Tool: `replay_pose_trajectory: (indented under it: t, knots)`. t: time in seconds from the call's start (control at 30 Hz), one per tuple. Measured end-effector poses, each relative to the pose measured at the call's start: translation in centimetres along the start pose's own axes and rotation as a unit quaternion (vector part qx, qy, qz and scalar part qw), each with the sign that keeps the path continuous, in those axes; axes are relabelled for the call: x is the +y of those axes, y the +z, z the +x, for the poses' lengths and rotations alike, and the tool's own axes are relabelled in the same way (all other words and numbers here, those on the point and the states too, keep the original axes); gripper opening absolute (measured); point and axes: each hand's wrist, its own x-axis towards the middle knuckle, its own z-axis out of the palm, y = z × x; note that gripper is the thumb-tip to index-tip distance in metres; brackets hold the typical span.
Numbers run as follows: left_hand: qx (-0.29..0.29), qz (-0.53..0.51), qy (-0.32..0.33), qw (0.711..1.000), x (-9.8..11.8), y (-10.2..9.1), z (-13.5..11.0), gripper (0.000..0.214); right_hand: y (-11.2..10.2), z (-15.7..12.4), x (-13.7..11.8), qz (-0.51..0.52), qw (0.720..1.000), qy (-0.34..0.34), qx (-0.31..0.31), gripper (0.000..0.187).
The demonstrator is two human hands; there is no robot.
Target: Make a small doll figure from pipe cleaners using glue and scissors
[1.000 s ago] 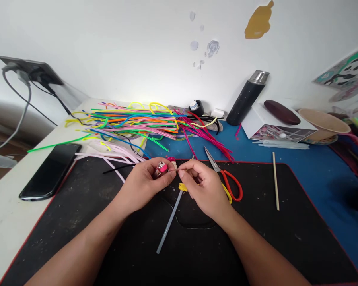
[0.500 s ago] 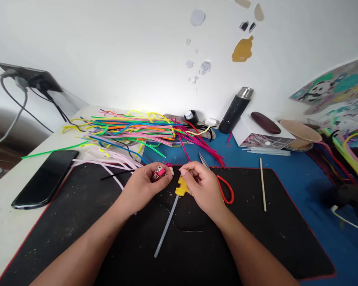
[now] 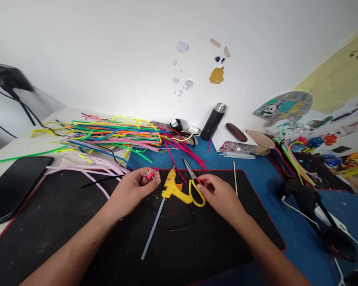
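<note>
My left hand [image 3: 139,186] is closed around a small pink lighter [image 3: 148,174] with a silvery top. A bit of deep pink [image 3: 155,169] shows at its fingertips, too small to make out. My right hand [image 3: 219,192] grips the red handle loop of the scissors [image 3: 192,174], whose other loop is yellow and whose blades point away from me. Between my hands lies a yellow hot glue gun [image 3: 179,192], with a long translucent glue stick [image 3: 153,230] sticking out of its back end towards me.
Colourful pipe cleaners [image 3: 116,133] lie heaped at the back left. A phone [image 3: 18,186] rests left of the black mat [image 3: 77,222]. A thin wooden stick [image 3: 235,178], a black flask [image 3: 213,121], a white box [image 3: 226,139] and a bowl [image 3: 259,141] are farther right.
My right hand has moved right, away from my left hand and the glue gun, onto the scissors' red loop. The view has turned rightward. My left hand still holds the lighter.
</note>
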Motion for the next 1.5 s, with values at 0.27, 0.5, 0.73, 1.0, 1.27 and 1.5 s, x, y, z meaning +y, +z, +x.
replay_pose_trajectory:
  t: [0.27,0.5,0.73,1.0,1.27,1.5]
  knots:
    - [0.003,0.002,0.006,1.0,-0.7,-0.2,0.2,0.035,1.3,-0.8,0.7,-0.156,0.985,-0.005,-0.068,0.048]
    - [-0.015,-0.022,-0.004,1.0,-0.9,-0.2,0.2,0.036,1.7,-0.2,1.3,-0.148,0.986,0.008,-0.082,0.033]
    - [-0.008,-0.102,-0.073,0.992,0.2,0.1,0.0,0.046,1.6,0.1,1.5,-0.138,0.988,0.008,-0.074,0.037]
    - [-0.01,-0.165,-0.111,0.98,0.7,0.3,-0.1,0.053,1.1,-0.5,2.7,-0.002,0.995,0.043,-0.092,0.035]
    - [-0.036,-0.184,-0.113,0.976,0.2,0.1,-0.1,0.048,1.2,-1.2,3.1,0.298,0.941,0.104,-0.12,0.04]
    - [-0.079,-0.237,-0.118,0.961,-0.4,0.6,-0.3,0.042,0.4,-1.5,-1.0,0.493,0.86,0.048,-0.126,0.049]
